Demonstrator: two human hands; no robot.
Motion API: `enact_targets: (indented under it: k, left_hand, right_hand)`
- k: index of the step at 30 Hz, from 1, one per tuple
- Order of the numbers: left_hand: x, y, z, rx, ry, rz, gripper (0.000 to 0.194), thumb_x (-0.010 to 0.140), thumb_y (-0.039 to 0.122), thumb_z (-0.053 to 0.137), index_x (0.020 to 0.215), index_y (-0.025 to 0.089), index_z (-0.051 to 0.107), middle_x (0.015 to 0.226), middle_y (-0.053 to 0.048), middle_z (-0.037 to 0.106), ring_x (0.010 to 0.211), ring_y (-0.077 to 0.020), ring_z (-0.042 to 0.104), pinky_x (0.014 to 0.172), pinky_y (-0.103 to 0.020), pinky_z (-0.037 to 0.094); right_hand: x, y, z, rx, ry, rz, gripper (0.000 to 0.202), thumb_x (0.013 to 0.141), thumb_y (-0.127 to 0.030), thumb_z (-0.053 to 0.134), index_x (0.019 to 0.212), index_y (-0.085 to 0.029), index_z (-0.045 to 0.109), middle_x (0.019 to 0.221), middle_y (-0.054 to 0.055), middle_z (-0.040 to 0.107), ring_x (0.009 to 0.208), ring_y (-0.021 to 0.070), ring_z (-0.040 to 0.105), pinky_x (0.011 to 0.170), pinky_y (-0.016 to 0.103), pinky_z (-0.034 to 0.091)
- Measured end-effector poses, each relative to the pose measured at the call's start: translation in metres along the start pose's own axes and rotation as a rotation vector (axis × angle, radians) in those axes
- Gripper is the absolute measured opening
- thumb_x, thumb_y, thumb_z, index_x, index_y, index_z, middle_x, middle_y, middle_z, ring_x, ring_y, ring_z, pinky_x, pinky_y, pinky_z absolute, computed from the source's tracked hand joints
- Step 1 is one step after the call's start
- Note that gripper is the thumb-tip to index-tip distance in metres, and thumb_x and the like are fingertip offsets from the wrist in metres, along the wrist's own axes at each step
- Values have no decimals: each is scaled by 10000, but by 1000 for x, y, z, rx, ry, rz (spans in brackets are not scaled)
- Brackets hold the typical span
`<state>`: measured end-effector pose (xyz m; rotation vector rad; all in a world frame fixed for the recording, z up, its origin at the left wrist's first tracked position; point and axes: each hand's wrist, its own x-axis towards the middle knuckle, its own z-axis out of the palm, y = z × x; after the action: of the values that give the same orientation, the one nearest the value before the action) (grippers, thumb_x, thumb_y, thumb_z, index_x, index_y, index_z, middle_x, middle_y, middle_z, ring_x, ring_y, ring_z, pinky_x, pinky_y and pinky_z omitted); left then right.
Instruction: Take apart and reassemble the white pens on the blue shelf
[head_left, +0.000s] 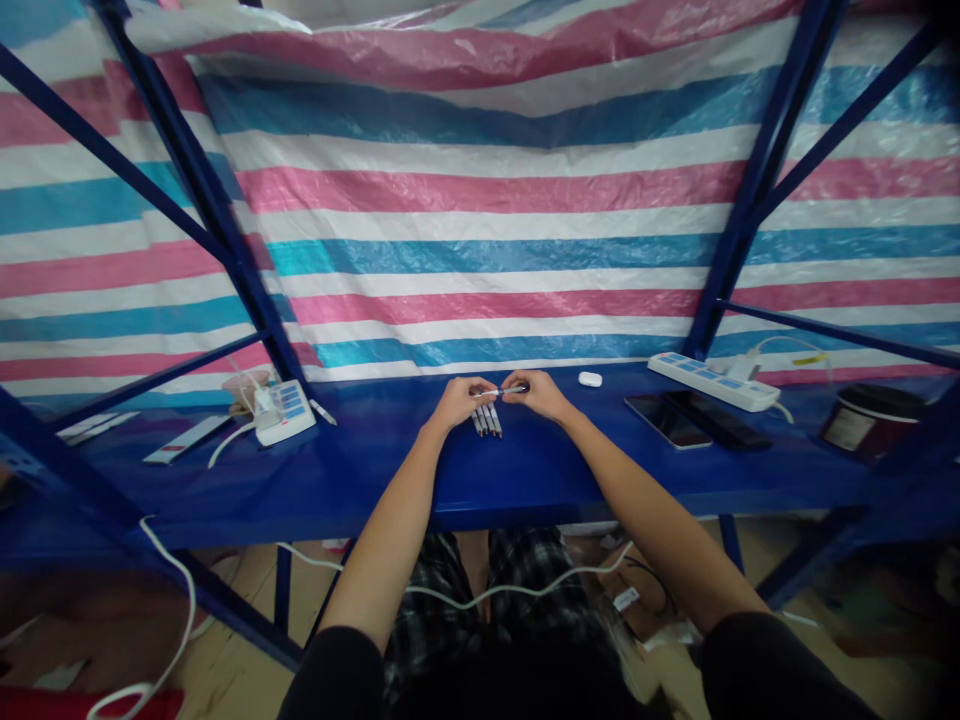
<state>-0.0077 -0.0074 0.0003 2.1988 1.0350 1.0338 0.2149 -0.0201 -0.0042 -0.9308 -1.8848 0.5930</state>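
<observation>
Between my two hands a slim white pen with a dark end (498,392) is held level, just above the blue tabletop (510,475). My left hand (455,402) pinches its left end, and the fingers of my right hand (541,392) close on the dark right end. Whether cap and body are joined or apart is too small to tell. Right below the hands, several similar white pens (487,420) lie side by side on the table, dark ends toward me. Their far ends are partly hidden by my left hand.
On the left are a power strip (286,413), a single white pen (323,412) and a flat pale box (187,440). To the right stand a white earbud case (590,379), another power strip (712,382), two dark phones (667,421) and a dark tub (870,422). Blue posts flank the table.
</observation>
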Motion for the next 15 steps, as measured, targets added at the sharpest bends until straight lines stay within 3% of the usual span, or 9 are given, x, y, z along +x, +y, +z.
enact_targets:
  k: [4,9,15]
  left_hand:
    - [-1,2,0,-63,-60,-45,369,859,451,679,1009,133,790,736,-78,738,651,-176,664,609,-261,489]
    - [-2,7,0,-102,-97,-63,377,878,463,638,899,117,786,773,-97,743,597,-151,628,570,-254,469]
    - [-2,9,-2,-27,-27,5,318,800,422,750,969,158,799,861,-74,773,761,-183,668,707,-278,484]
  right_hand:
    - [0,0,1,-1,11,-46,221,726,-323,773,885,-171,748,815,38,747,778,199,679,739,295,481]
    - [1,1,1,3,12,-48,227,733,-332,772,891,-171,756,821,42,750,777,196,676,733,288,470]
    - [-1,-3,1,-68,-73,14,304,869,-454,656,862,-170,763,763,51,750,781,207,676,750,296,460]
